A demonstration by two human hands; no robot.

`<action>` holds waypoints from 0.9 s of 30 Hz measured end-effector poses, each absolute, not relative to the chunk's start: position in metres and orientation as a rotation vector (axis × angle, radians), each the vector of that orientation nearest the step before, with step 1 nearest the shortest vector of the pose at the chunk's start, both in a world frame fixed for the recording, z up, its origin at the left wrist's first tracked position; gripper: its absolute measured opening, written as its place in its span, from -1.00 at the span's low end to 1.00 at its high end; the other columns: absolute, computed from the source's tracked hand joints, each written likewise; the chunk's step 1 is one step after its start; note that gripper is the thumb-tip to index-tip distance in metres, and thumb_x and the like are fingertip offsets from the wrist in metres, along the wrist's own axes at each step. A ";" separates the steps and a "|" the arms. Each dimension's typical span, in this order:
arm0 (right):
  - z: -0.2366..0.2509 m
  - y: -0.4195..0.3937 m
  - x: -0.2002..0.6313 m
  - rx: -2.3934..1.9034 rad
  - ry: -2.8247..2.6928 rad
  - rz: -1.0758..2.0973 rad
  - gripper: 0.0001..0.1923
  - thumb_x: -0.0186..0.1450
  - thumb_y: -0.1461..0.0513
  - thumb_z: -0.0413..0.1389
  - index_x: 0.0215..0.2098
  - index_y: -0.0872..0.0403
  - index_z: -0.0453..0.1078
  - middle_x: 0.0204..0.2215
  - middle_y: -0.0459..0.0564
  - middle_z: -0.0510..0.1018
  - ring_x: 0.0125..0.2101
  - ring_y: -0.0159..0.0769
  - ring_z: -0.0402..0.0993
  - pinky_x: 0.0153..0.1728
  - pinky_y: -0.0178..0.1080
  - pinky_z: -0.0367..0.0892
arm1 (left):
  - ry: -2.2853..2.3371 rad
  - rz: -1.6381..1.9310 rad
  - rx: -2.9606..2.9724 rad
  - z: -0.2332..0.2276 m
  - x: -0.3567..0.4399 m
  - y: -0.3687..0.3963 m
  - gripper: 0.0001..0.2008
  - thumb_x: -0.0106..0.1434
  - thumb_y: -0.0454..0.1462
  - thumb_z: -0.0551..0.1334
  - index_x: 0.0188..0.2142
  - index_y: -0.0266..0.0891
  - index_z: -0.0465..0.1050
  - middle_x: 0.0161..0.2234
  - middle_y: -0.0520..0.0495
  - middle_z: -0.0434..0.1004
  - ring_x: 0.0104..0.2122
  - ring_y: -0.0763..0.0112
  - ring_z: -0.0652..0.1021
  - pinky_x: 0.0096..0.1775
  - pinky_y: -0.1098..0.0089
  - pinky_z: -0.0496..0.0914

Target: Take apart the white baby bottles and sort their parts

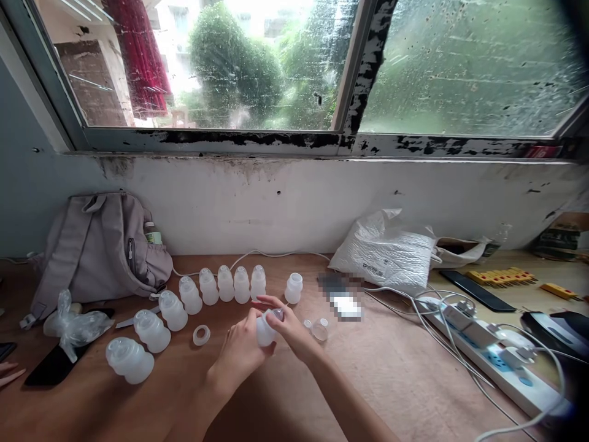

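1. Left hand (242,347) is wrapped around a small translucent white bottle (265,331), fingers clamped on its body, just above the wooden desk (391,374).
2. Right hand (288,322) closes its fingertips on the top of the same bottle, thumb and fingers pinched at the neck.
3. Behind the hands, a curved row of matching bottles (209,288) stands on the desk, from the near left to one standing apart (293,288).
4. A loose white ring (201,334) lies left of the hands; clear small caps (318,328) lie just right.
5. A grey backpack (103,248) leans on the wall; a power strip (488,350) with cables lies at right.
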State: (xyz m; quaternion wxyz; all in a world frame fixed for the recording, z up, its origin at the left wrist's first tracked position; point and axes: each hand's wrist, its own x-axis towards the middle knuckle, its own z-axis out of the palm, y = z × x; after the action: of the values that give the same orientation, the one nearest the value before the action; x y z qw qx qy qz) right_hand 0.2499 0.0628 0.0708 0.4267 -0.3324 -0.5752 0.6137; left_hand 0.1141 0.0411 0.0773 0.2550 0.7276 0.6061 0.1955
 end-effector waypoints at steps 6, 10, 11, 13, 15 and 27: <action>0.076 0.054 0.237 -0.832 -1.282 1.480 -0.80 0.01 0.14 0.21 -0.61 0.09 0.36 -0.45 0.05 0.57 -0.01 -0.07 0.26 -0.02 -0.04 0.10 | 1.191 0.692 1.648 0.073 0.124 0.035 -0.66 -0.15 -0.31 0.20 -0.28 -0.24 0.38 -0.40 0.00 0.47 -0.39 0.30 0.46 -0.46 0.43 0.28; 0.091 0.048 0.247 -0.660 -1.364 1.612 -0.79 0.01 0.12 0.20 -0.63 0.08 0.35 -0.39 0.07 0.57 0.03 -0.06 0.20 0.00 0.00 0.05 | 0.890 0.567 1.291 0.073 0.116 0.025 -0.66 -0.09 -0.27 0.08 -0.27 -0.15 0.41 -0.43 0.03 0.49 -0.45 0.31 0.46 -0.43 0.33 0.30; 0.094 0.048 0.250 -0.595 -1.411 1.664 -0.79 0.01 0.11 0.20 -0.60 0.08 0.36 -0.32 0.07 0.55 0.04 -0.07 0.18 0.01 0.00 0.03 | 0.835 0.505 1.182 0.071 0.113 0.023 -0.65 -0.07 -0.25 0.02 -0.28 -0.15 0.43 -0.46 0.01 0.49 -0.48 0.32 0.46 -0.43 0.29 0.29; 0.098 0.052 0.258 -0.511 -1.517 1.719 -0.70 -0.04 0.06 0.23 -0.40 0.07 0.42 -0.15 0.07 0.47 0.06 -0.08 0.15 0.03 -0.03 0.01 | 0.787 0.439 1.019 0.066 0.108 0.021 -0.61 -0.10 -0.24 -0.04 -0.32 -0.17 0.45 -0.52 -0.02 0.48 -0.56 0.35 0.44 -0.45 0.25 0.28; 0.097 0.059 0.267 -0.544 -1.608 1.680 -0.40 -0.12 0.04 0.27 -0.11 0.01 0.33 0.00 0.07 0.34 0.06 -0.12 0.14 0.03 -0.07 0.02 | 0.749 0.460 0.962 0.064 0.103 0.023 -0.59 -0.16 -0.22 -0.04 -0.34 -0.18 0.47 -0.53 -0.04 0.48 -0.61 0.41 0.40 -0.46 0.25 0.27; 0.090 0.068 0.282 -0.802 -1.392 1.442 -0.75 0.08 0.09 0.16 -0.52 0.10 0.27 -0.66 -0.21 0.26 -0.67 -0.51 0.16 -0.62 -0.39 0.11 | 0.871 0.415 1.230 0.101 0.107 0.029 -0.70 -0.15 -0.24 0.14 -0.34 -0.10 0.42 -0.49 0.03 0.47 -0.51 0.34 0.43 -0.43 0.29 0.26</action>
State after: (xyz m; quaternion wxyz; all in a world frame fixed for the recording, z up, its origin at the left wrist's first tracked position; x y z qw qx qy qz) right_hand 0.2823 0.0682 0.0899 0.4720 -0.3275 -0.5686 0.5888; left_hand 0.1075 0.0289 0.1012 0.7097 0.5544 0.3924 0.1872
